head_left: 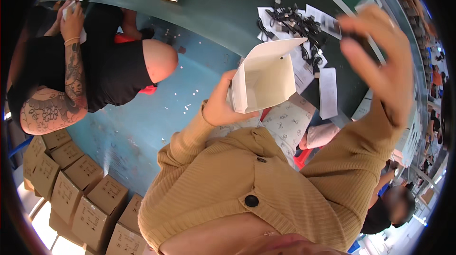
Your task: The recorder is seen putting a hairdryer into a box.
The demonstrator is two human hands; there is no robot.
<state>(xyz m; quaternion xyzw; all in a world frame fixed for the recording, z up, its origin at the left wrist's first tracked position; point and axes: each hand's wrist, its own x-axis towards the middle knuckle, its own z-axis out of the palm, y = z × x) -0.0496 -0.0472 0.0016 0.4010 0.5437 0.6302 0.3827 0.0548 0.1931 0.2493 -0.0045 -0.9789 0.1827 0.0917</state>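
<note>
While I watch from above: left hand (219, 107) grips the open white carton (264, 76) by its near-left side.
Right grip: right hand (380, 60) closed on a small dark item (355, 41), raised right of the carton.
Carton mouth: faces right, toward that hand, over the green bench (228, 3).

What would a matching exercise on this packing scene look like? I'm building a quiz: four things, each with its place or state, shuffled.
Things:
1. open white carton
2. small dark object
3. black cables
4. brown cardboard boxes

Places or states:
A. stacked on the floor at lower left
B. pinched in the raised right hand
C. held by the left hand, flap up
D. piled on the green table among white paper slips

Pairs: 1-C, 2-B, 3-D, 4-A
</note>
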